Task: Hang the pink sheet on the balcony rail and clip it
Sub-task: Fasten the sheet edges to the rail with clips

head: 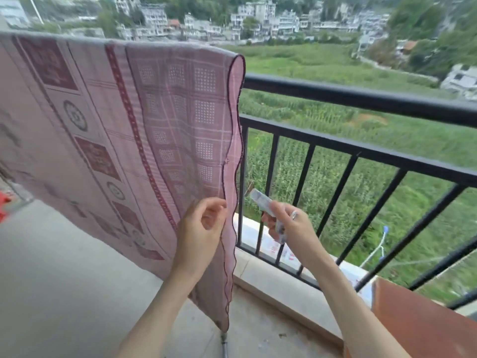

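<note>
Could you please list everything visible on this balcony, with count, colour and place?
pink sheet: one, pink with maroon pattern, draped over the rail at left
balcony rail: one, black, running right of the sheet
clip: one, pale, blurred, in the right hand
brown surface: one, reddish-brown, lower right corner
red object: one, far left edge, unclear
left hand: pinches the sheet's right edge
right hand: grips the clip

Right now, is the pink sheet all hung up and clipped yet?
Hung, yes: the pink sheet is already draped over the balcony rail. Clipped, not yet. The left hand pinches the sheet's side edge low down, and the right hand holds what looks like a clip, blurred, beside the edge but not on it. No clip shows on the sheet, so clipping is left.
</note>
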